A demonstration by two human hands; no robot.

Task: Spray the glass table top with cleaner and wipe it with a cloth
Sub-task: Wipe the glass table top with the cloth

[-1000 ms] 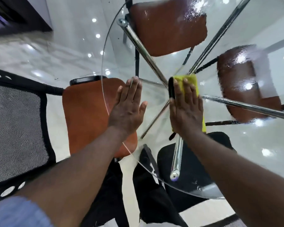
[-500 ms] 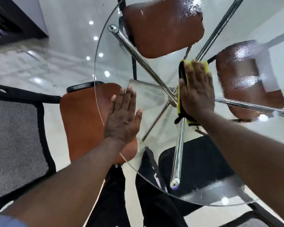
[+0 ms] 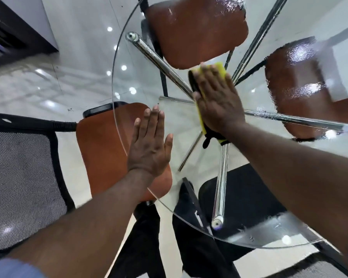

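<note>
A round glass table top (image 3: 189, 121) fills the middle of the head view, with chrome legs (image 3: 220, 185) showing through it. My right hand (image 3: 217, 99) lies flat with straight fingers on a yellow and black cloth (image 3: 219, 68), pressing it onto the glass near the table's centre. My left hand (image 3: 151, 145) rests flat and open on the glass near the left rim. Wet streaks cover the glass at the far right. No spray bottle is in view.
Three brown-seated chairs stand round the table: one at the left (image 3: 102, 149), one at the top (image 3: 197, 29), one at the right (image 3: 307, 87). A black mesh chair (image 3: 22, 177) stands at the far left. A black seat (image 3: 247, 197) lies under the near rim.
My right hand has slid the cloth away from me across the glass, from near the middle toward the far chair. My left hand has stayed flat near the left rim.
</note>
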